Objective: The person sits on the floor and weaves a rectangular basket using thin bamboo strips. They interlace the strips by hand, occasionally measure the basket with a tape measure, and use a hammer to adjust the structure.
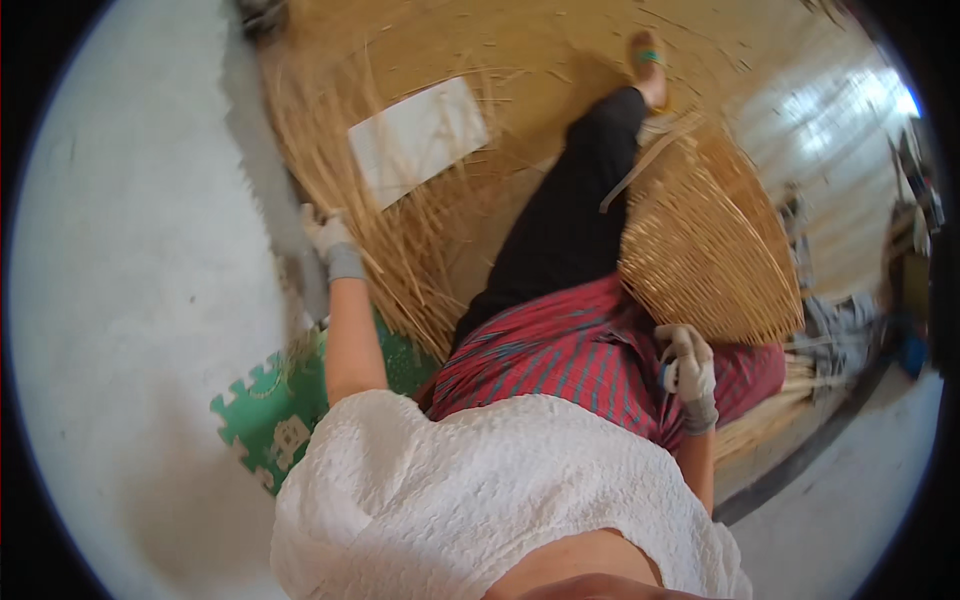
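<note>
My gloved left hand (325, 232) reaches to the edge of a loose heap of thin tan bamboo-like strips (420, 260), its fingers curled on some of them. A white flat sheet (418, 135) lies among the strips. My gloved right hand (688, 365) is closed beside my thigh, around a small pale object that I cannot make out. Just above it, a woven tan basket (710, 260) rests on its side against my outstretched leg (555, 190), with a few loose strip ends near its top.
A green puzzle mat (250, 415) lies under and left of me, beside pale concrete floor (130, 300). Scattered scraps cover the yellowish floor (520, 40) ahead. Bundled strips (765, 420) lie at my right, with dark clutter (905, 260) along the far right.
</note>
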`<move>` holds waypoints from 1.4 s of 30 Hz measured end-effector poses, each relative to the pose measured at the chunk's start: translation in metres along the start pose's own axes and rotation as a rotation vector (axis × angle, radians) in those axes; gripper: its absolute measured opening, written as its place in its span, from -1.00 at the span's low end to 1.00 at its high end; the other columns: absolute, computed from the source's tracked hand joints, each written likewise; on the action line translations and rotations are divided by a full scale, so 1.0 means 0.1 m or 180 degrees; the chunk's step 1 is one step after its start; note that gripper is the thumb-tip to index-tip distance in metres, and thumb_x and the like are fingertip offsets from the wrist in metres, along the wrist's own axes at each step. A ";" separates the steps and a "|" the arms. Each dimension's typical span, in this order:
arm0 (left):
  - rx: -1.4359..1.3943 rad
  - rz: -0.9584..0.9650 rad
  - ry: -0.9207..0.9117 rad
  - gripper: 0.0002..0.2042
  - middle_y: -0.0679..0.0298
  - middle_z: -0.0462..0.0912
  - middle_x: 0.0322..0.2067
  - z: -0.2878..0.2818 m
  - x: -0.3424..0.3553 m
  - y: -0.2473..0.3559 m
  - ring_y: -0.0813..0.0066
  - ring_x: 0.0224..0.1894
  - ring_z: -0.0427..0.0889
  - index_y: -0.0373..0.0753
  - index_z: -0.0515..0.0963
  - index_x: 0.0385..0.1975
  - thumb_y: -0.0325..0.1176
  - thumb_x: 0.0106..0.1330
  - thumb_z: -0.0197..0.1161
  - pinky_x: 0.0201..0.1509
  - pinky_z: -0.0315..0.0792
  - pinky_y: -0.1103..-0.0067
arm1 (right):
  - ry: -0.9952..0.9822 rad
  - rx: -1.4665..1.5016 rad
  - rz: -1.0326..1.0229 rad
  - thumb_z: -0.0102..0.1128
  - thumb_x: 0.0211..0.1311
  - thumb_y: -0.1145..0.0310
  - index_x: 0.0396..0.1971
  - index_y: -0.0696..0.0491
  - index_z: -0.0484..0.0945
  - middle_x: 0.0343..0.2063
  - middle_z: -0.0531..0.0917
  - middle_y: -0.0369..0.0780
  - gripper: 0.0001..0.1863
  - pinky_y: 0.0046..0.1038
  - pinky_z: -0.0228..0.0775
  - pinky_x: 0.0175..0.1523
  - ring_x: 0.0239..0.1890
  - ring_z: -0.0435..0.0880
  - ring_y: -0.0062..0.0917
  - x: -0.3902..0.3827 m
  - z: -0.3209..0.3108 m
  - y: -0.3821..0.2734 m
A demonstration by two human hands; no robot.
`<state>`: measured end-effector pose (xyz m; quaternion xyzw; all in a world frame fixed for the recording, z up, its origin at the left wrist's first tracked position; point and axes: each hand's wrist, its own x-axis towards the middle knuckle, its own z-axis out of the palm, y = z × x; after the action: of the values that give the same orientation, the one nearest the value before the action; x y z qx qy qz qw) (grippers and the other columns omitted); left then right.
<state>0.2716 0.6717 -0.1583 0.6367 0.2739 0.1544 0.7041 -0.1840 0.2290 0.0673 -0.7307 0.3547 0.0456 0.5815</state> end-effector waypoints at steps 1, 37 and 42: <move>-0.0365 -0.0109 -0.0403 -0.69 0.29 0.50 -0.41 0.03 0.16 0.06 0.47 -0.44 0.46 -0.27 0.48 0.07 -0.60 0.36 0.06 -0.36 0.46 0.57 | -0.0173 -0.0537 -0.0679 0.05 0.45 0.12 -0.15 0.11 0.64 -0.51 0.64 -0.22 -0.65 -0.42 0.46 -0.32 -0.47 0.60 -0.45 -0.09 -0.05 0.03; -0.0184 -0.1043 -0.4612 -0.89 0.09 0.65 -0.15 2.76 -4.43 1.22 0.32 -0.17 0.72 -0.24 0.38 -0.17 -0.55 0.43 0.16 -0.18 0.72 0.48 | 0.1125 0.0157 0.0008 0.18 0.39 0.19 -0.05 0.18 0.55 -0.25 0.70 -0.11 -0.65 -0.48 0.62 -0.32 -0.49 0.77 -0.47 1.22 -0.75 -0.98; 0.0293 0.2944 -0.4979 -0.53 0.13 0.55 0.12 3.19 -4.58 1.46 0.34 0.08 0.62 -0.05 0.32 0.25 -0.58 0.39 0.19 -0.04 0.63 0.51 | 0.1178 -0.0139 0.0402 0.14 0.41 0.08 -0.15 0.17 0.61 -0.39 0.72 -0.12 -0.60 -0.44 0.63 -0.40 -0.57 0.76 -0.47 1.35 -0.77 -0.99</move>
<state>0.1090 0.1740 0.0837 0.6337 -0.5589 -0.0657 0.5308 -0.0540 0.1056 0.1079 -0.7153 0.4997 -0.0454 0.4864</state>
